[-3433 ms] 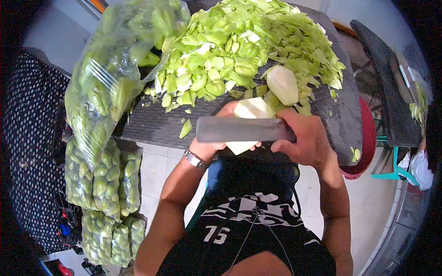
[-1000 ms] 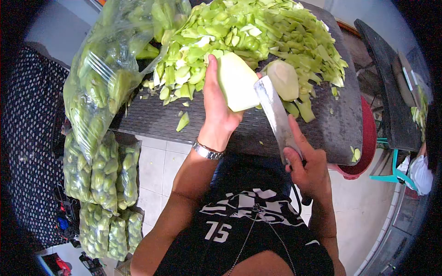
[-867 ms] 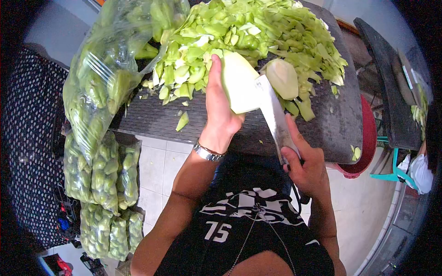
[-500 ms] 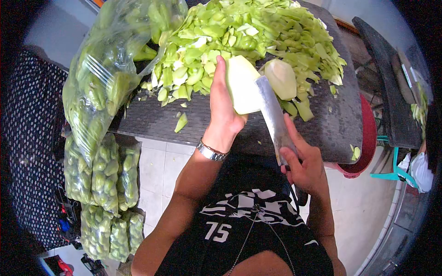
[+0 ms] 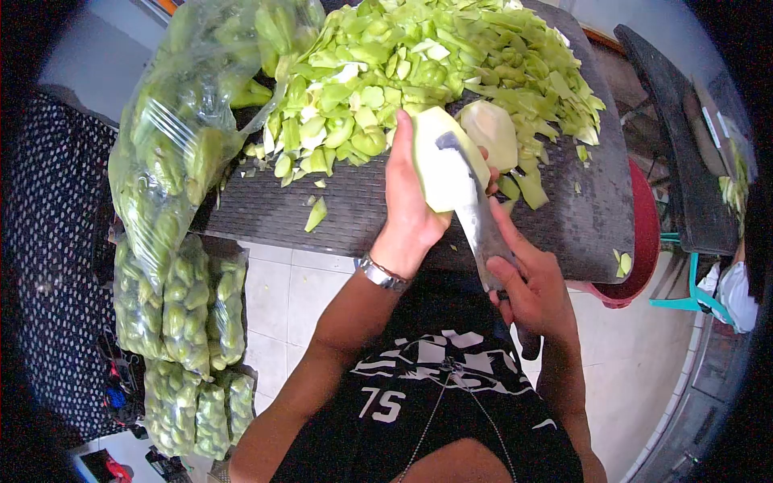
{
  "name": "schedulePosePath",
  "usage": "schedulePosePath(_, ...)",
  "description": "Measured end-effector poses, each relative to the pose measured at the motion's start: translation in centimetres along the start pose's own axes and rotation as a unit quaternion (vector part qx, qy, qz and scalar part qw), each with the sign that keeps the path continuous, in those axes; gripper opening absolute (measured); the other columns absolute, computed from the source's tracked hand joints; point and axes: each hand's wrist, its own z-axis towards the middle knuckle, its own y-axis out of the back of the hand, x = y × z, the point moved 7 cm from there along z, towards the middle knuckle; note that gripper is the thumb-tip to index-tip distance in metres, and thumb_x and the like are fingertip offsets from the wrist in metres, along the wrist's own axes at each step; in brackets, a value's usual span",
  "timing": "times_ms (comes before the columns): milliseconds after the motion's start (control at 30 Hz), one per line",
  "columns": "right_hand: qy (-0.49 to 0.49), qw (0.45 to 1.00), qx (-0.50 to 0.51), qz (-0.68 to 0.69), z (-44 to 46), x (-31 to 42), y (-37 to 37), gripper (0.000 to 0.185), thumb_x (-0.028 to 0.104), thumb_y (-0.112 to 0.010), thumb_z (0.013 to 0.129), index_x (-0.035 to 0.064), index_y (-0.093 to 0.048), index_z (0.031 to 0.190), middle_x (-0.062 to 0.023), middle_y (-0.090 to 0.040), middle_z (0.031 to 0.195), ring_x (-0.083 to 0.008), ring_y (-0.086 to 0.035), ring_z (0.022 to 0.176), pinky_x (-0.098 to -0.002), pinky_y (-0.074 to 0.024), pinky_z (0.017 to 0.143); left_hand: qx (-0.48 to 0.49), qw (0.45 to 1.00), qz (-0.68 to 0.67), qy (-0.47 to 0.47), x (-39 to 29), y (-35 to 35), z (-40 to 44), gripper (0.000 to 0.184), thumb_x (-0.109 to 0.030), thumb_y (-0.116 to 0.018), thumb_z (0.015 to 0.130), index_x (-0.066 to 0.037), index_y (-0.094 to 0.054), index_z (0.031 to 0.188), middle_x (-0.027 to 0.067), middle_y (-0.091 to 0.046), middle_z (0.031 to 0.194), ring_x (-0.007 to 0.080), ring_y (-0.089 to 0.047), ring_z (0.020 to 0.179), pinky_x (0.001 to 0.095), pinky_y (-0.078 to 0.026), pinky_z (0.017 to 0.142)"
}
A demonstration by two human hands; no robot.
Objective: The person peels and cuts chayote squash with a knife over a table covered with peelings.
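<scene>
Shirt: black and patterned in white (image 5: pixel 459 354), at the near edge of the view, below both forearms.
Right hand: closed around the handle of a knife (image 5: pixel 481 229); this hand (image 5: pixel 533 286) lies to the near right of the pale vegetable, and its forefinger is extended along the blade.
Left wrist: bears a metal-banded watch (image 5: pixel 381 274).
Left hand: cupped about the pale vegetable (image 5: pixel 433 173); the thumb of this hand (image 5: pixel 415 197) stands along the left side, and fingertips show past the right side.
Blade and vegetable: the blade runs obliquely from the right hand, away from the body and leftward, its far part overlying the pale face; whether the edge bites cannot be told.
Long axis: the vegetable's points away from the body, far end tipped slightly left, roughly in line with the blade; the left hand, in contact, is the nearer, the right reaching it through the knife.
Support: a dark ribbed surface (image 5: pixel 282 205) beneath, carrying one loose paring (image 5: pixel 316 214) left of the left hand.
Second vegetable: likewise pale (image 5: pixel 495 133), on the surface just beyond and right of the held one.
Parings: a broad green heap (image 5: pixel 403 72) behind both vegetables.
Large bag: clear plastic filled with green vegetables (image 5: pixel 177 145), left of the heap.
</scene>
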Motion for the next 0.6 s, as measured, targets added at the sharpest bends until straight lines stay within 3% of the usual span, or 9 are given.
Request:
schedulePosePath(233, -0.059, 0.997, 0.032, 0.046, 0.2, -0.3, -0.3, 0.064, 0.004, -0.055, 0.1, 0.0166, -0.036, 0.16, 0.0001, -0.059, 0.068, -0.006, -0.048, 0.048, -0.0228, -0.0417, 0.043, 0.005, 0.999, -0.033, -0.017, -0.9, 0.4, 0.3, 0.073, -0.072, -0.035, 0.101, -0.005, -0.058, 0.118, 0.0201, -0.067, 0.095, 0.0385, -0.07, 0.085, 0.0519, -0.058, 0.074)
schedulePosePath(333, -0.075, 0.988, 0.034, 0.132, 0.2, -0.8, 0.4, 0.066, 0.002, -0.056, 0.099, 0.016, -0.036, 0.16, -0.0016, -0.062, 0.074, -0.0061, -0.05, 0.049, -0.0222, -0.0418, 0.043, -0.071, 0.992, -0.048, -0.093, -2.2, 3.7, 2.0, 0.075, -0.073, -0.04, 0.098, -0.004, -0.059, 0.122, 0.0218, -0.068, 0.111, 0.0411, -0.067, 0.102, 0.0577, -0.052, 0.092)
schedulePosePath(433, -0.014, 0.995, -0.101, -0.014, 0.5, -0.5, 2.8, 0.063, 0.0, -0.057, 0.097, 0.0143, -0.042, 0.157, -0.007, -0.066, 0.081, -0.01, -0.058, 0.057, -0.0264, -0.0486, 0.049, -0.013, 0.998, -0.034, -0.059, -2.8, 3.6, 1.8, 0.072, -0.071, -0.042, 0.098, -0.006, -0.059, 0.124, 0.0212, -0.067, 0.115, 0.0414, -0.065, 0.107, 0.0556, -0.05, 0.097)
schedulePosePath(500, 0.186, 0.957, -0.132, -0.18, 1.2, 2.3, 2.8, 0.063, -0.002, -0.059, 0.095, 0.0147, -0.047, 0.154, -0.0117, -0.067, 0.086, -0.016, -0.063, 0.063, -0.0304, -0.0515, 0.055, -0.035, 0.996, -0.068, -0.049, -2.8, 2.8, 1.1, 0.071, -0.071, -0.043, 0.098, -0.006, -0.058, 0.124, 0.0212, -0.065, 0.117, 0.0422, -0.064, 0.107, 0.0548, -0.05, 0.097)
schedulePosePath(567, 0.215, 0.9, -0.117, -0.362, 1.0, 3.6, 1.7, 0.062, 0.004, -0.056, 0.094, 0.0233, -0.048, 0.153, -0.0162, -0.063, 0.085, -0.0339, -0.067, 0.07, -0.0462, -0.0555, 0.059, -0.022, 0.995, -0.09, -0.042, -2.7, 2.3, 1.1, 0.071, -0.071, -0.043, 0.098, -0.007, -0.058, 0.124, 0.021, -0.064, 0.119, 0.0425, -0.063, 0.108, 0.0548, -0.05, 0.097)
schedulePosePath(600, 0.199, 0.89, -0.105, -0.397, 1.0, 3.4, 1.0, 0.064, 0.004, -0.056, 0.093, 0.0258, -0.049, 0.152, -0.0157, -0.06, 0.084, -0.0342, -0.066, 0.068, -0.0468, -0.0553, 0.058, 0.002, 0.995, -0.096, -0.041, -2.7, 2.3, 1.3, 0.071, -0.072, -0.043, 0.097, -0.007, -0.057, 0.124, 0.0208, -0.063, 0.12, 0.0424, -0.063, 0.108, 0.0552, -0.05, 0.097)
